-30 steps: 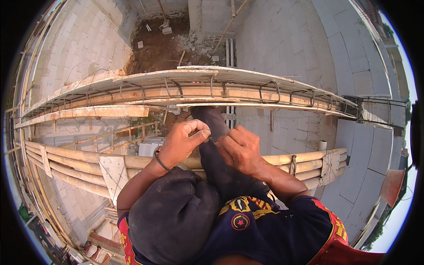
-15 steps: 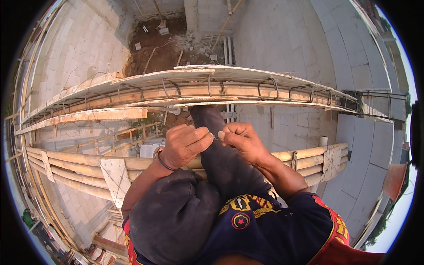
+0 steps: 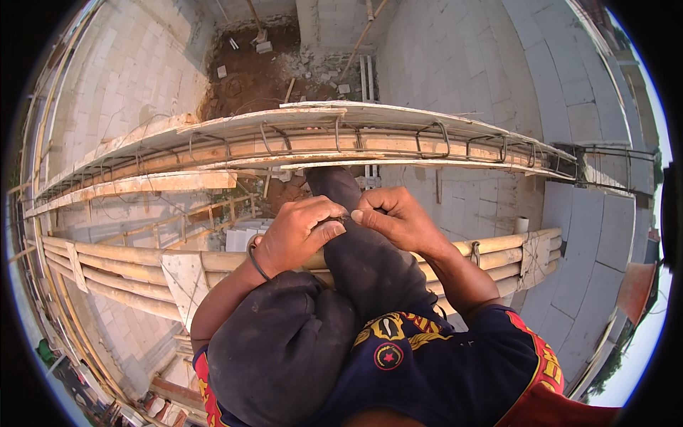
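Note:
Close together over my dark trouser leg [image 3: 370, 260], both hands are pinched at the fingertips. My left hand [image 3: 299, 228], with a dark band at its wrist, is closed with thumb against bent forefinger. Facing it, my right hand [image 3: 398, 222] is closed too, thumb tip toward the left fingers. A thin dark piece of wire [image 3: 344, 218] shows in the small gap between them; most of it is hidden by the fingers. Just beyond the hands runs a long wooden trough-like form [image 3: 398, 165] with bent steel stirrups [image 3: 338, 135] inside.
Bundled bamboo poles [image 3: 228, 261] cross beneath my arms, with a pale board [image 3: 185, 285] tied to them. Far below lies a dirt floor [image 3: 249, 78] with rubble. Pale block walls [image 3: 455, 78] rise around. A loose plank [image 3: 156, 185] lies along the form's near left side.
My left fingers have loosened and rolled, with the thumb now stretched farther forward. The right hand has tilted slightly and lowered a little, still pinched.

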Available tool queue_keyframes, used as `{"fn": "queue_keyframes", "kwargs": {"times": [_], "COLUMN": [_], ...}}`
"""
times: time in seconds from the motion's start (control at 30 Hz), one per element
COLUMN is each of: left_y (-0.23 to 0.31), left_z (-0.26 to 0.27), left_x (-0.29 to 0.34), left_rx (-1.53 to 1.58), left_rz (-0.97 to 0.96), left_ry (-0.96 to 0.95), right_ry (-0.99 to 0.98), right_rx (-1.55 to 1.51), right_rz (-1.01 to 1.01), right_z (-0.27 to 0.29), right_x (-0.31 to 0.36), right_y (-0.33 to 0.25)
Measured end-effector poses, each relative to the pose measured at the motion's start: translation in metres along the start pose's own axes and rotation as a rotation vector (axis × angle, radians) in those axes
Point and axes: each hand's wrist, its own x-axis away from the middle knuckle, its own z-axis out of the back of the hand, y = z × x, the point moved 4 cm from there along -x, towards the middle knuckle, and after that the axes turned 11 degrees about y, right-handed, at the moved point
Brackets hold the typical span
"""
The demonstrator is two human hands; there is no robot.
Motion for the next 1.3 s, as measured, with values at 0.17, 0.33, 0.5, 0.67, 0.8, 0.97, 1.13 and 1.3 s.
{"fn": "queue_keyframes", "kwargs": {"times": [0.17, 0.33, 0.5, 0.67, 0.8, 0.97, 1.13, 1.3], "left_y": [0.000, 0.000, -0.005, -0.008, -0.005, 0.009, 0.020, 0.017], "left_z": [-0.002, -0.006, 0.002, 0.006, 0.002, -0.002, -0.007, -0.017], "left_x": [-0.002, -0.005, -0.003, 0.000, -0.004, -0.001, 0.004, 0.007], "left_rx": [0.040, -0.012, 0.198, 0.253, 0.184, -0.068, -0.408, -0.495], "left_rz": [0.101, 0.070, 0.273, 0.423, 0.269, -0.019, -0.201, -0.224], "left_ry": [-0.058, -0.026, -0.111, -0.250, -0.207, -0.093, 0.035, 0.079], "right_ry": [-0.027, -0.027, -0.063, -0.005, 0.118, 0.192, 0.136, 0.303], "right_rx": [0.004, -0.149, -0.212, 0.316, 0.437, 0.412, -0.162, -0.198], "right_rz": [-0.030, -0.201, 0.002, 0.683, 0.879, 0.689, -0.153, -0.225], "right_z": [-0.002, -0.008, 0.007, 0.009, 0.005, 0.005, -0.003, -0.012], "right_x": [0.002, 0.003, 0.008, 0.013, 0.013, 0.012, 0.011, 0.012], "right_y": [0.008, 0.020, -0.003, -0.023, -0.020, -0.015, 0.017, 0.031]}}
